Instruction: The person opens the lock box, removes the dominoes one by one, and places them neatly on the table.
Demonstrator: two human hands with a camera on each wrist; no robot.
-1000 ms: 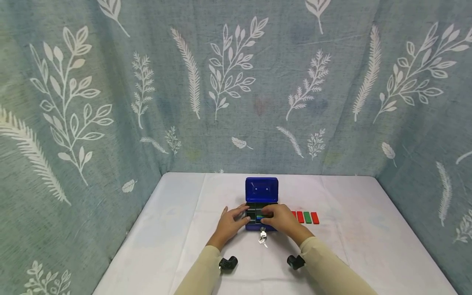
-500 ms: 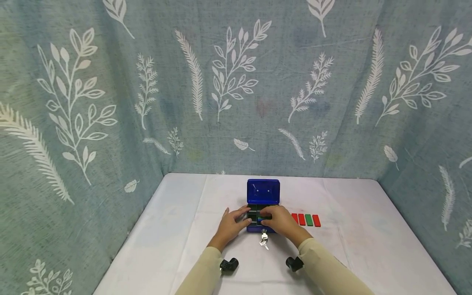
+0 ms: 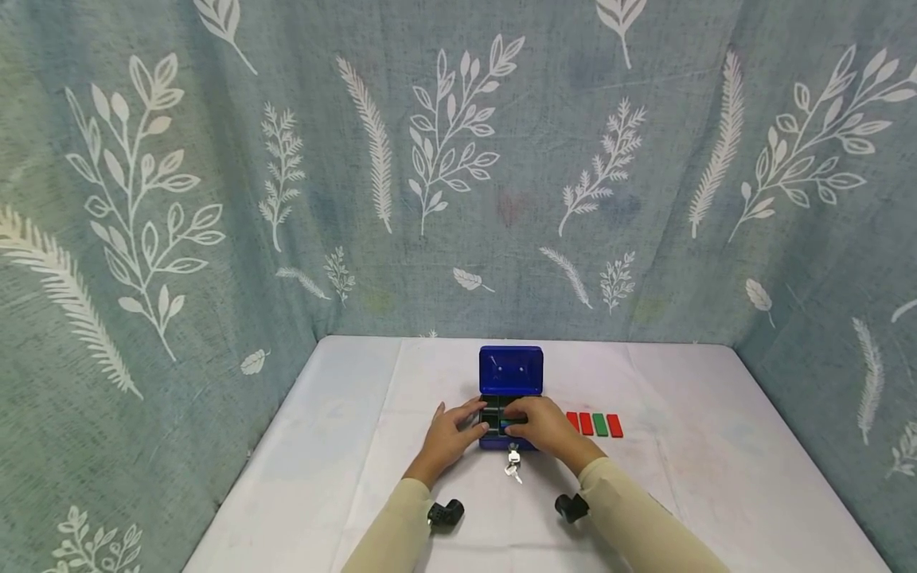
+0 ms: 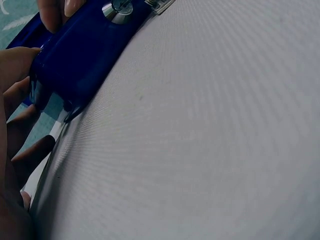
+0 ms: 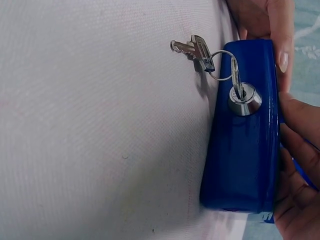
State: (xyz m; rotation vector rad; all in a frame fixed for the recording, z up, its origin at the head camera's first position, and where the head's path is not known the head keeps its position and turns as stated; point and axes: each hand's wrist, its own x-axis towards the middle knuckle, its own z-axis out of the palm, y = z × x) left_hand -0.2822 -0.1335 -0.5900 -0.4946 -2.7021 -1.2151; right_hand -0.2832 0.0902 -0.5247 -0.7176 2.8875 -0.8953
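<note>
a blue box (image 5: 240,165) is standing on the white table (image 3: 358,509) in front of the person. its lid (image 3: 511,369) is leaning back, fully raised, and its black tray (image 3: 490,419) is facing upward.

left hand (image 3: 448,436): it is resting at the left end of the box. its fingers are spreading wide, and the thumb is touching the near left edge.

right hand (image 3: 548,426): it is reaching over the front right part of the tray. thumb and fingers are bending toward each other, leaving a narrow gap. a blue strip (image 3: 505,427) with a green edge is showing there, inside the tray; whether the fingertips are pinching it cannot be told.

lock (image 5: 245,100): one key is sitting in it on the front wall, and a second key (image 5: 201,53) is hanging from the shared ring.

status: judging by the layout, unlocking and lid raising are complete. beside the box, a green block (image 3: 600,425) is lying in a row with three red blocks (image 3: 614,426), the leftmost being partly hidden by the right hand. these four are lying outside the tray, untouched. the hands are covering much of the tray, so its contents are escaping a count.
</note>
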